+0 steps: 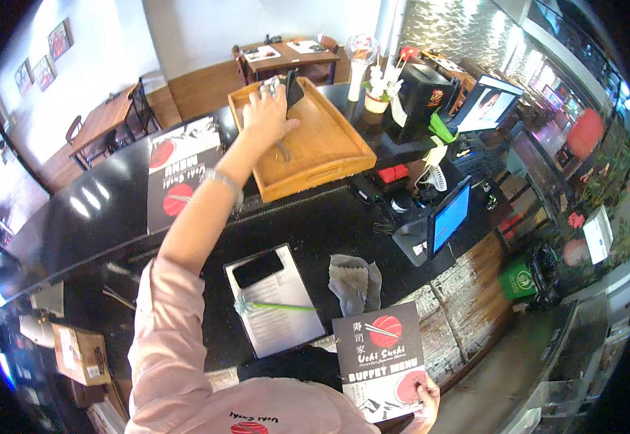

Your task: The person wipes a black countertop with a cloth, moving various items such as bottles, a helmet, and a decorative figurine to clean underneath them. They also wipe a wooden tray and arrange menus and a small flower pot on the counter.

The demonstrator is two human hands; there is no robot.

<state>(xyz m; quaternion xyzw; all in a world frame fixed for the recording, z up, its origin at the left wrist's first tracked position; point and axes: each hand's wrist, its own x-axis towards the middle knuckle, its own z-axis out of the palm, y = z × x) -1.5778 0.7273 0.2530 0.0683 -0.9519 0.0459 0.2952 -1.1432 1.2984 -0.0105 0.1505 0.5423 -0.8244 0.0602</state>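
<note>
My left hand (pixel 267 115) reaches across the dark counter, over the far left side of a wooden tray (pixel 328 130). Its fingers are at a black object (pixel 295 90) and a small pale item in the tray; whether they grip either one is hidden. Low on the right, my right hand (pixel 427 401) pinches the edge of a printed menu (pixel 382 352), holding it beside my body with its cover facing up. Between them lies a sheet in a dark-edged cover (pixel 279 331) with a black rectangle near its top. A green pen (pixel 285 307) rests across it.
A crumpled grey cloth (pixel 355 282) lies right of the sheet. On the raised ledge is another menu (pixel 176 179). Monitors (pixel 449 217), a small fan (pixel 437 178) and a potted flower (pixel 377 100) stand to the right. A cardboard box (pixel 81 355) sits lower left.
</note>
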